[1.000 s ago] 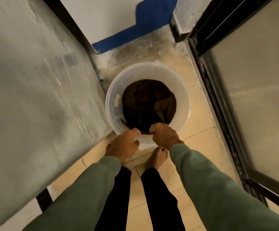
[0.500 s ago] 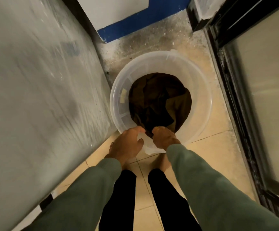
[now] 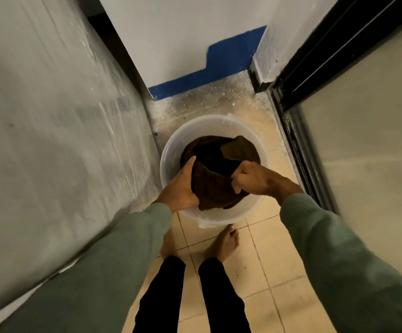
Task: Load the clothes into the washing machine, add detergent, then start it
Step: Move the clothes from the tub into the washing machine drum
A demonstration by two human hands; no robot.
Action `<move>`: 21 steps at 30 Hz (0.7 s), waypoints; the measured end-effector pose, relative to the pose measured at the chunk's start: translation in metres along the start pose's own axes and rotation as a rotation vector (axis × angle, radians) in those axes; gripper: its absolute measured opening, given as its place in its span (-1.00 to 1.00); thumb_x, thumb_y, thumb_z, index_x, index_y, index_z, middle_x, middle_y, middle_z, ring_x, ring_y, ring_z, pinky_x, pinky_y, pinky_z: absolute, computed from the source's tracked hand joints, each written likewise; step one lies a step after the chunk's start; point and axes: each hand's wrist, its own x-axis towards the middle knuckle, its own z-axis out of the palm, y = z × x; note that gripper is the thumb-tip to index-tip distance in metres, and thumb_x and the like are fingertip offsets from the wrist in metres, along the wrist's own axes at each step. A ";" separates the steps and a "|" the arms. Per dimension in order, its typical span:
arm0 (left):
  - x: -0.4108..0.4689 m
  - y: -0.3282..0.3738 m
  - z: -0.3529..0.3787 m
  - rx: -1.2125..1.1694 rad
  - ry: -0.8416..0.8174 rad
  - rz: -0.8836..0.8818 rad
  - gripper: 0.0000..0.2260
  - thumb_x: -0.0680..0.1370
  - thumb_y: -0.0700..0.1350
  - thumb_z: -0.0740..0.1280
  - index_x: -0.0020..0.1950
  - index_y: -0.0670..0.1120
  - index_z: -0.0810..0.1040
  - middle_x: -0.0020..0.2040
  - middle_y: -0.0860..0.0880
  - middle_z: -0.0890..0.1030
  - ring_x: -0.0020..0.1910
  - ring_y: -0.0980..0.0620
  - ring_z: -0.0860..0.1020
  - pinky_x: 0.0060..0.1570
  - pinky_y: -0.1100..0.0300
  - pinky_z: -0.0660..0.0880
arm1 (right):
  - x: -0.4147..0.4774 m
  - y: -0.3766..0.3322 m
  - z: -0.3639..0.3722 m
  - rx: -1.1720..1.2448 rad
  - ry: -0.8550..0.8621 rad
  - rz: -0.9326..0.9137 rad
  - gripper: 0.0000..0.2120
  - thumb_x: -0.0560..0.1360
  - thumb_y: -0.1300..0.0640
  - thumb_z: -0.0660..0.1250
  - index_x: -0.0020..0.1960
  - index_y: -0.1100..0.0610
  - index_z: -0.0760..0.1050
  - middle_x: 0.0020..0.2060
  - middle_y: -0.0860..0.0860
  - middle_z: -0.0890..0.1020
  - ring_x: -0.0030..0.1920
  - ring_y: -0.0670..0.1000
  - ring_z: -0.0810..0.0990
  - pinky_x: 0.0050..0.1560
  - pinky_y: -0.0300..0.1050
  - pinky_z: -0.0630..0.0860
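The left hand (image 3: 182, 188) and right hand (image 3: 255, 179) are clamping their grip on the brown cloth (image 3: 213, 188), likely soft, light and sagging; the bucket (image 3: 215, 218) is sitting just below.

Both arms are reaching toward 12 o'clock; the left hand (image 3: 183, 186) is gripping the dark cloth (image 3: 213, 188) at 9 o'clock, the right hand (image 3: 255, 179) is pinching it at 3 o'clock.

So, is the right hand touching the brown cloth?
Touching. The head view shows the right hand pinching the edge of the brown cloth, fingers curled round it.
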 end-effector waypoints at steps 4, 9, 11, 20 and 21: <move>-0.012 0.031 -0.005 -0.003 -0.145 -0.029 -0.36 0.47 -0.08 0.48 0.50 0.04 0.30 0.42 -0.05 0.44 0.43 -0.08 0.36 0.44 -0.13 0.27 | -0.044 -0.022 -0.020 0.042 0.110 -0.066 -0.84 0.25 0.19 0.23 -0.47 0.11 0.30 -0.52 -0.03 0.31 -0.44 -0.03 0.27 -0.32 -0.10 0.24; -0.052 0.072 -0.025 -0.073 -0.048 0.055 -0.65 0.60 -0.11 0.32 0.39 -0.03 0.46 0.32 -0.06 0.55 0.35 -0.07 0.46 0.41 -0.11 0.33 | -0.090 -0.040 -0.035 0.073 0.224 -0.017 -0.85 0.32 0.24 0.22 -0.40 0.11 0.31 -0.46 0.01 0.32 -0.39 0.01 0.27 -0.32 -0.10 0.22; -0.074 0.098 -0.040 -0.077 -0.002 0.091 -0.67 0.62 -0.15 0.28 0.39 -0.07 0.45 0.32 -0.07 0.54 0.34 -0.08 0.46 0.40 -0.07 0.34 | -0.107 -0.054 -0.043 0.127 0.294 -0.038 -0.90 0.23 0.14 0.20 -0.42 0.11 0.29 -0.47 0.00 0.31 -0.39 0.02 0.26 -0.34 -0.11 0.20; -0.173 0.225 -0.097 -0.279 0.215 0.218 -0.80 0.63 -0.10 0.27 0.23 -0.10 0.49 0.07 -0.09 0.60 -0.10 -0.02 0.62 -0.28 0.14 0.60 | -0.196 -0.124 -0.115 0.017 0.614 -0.178 -0.88 0.42 0.20 0.33 -0.08 0.23 0.56 -0.17 0.15 0.62 -0.10 0.14 0.60 -0.06 0.05 0.55; -0.184 0.239 -0.102 -0.289 0.240 0.241 -0.84 0.63 -0.11 0.27 0.19 -0.10 0.49 0.04 -0.10 0.61 -0.14 -0.02 0.62 -0.29 0.12 0.61 | -0.206 -0.131 -0.119 0.009 0.617 -0.193 -0.87 0.41 0.22 0.36 -0.04 0.19 0.56 -0.15 0.10 0.62 -0.07 0.11 0.60 -0.04 0.03 0.55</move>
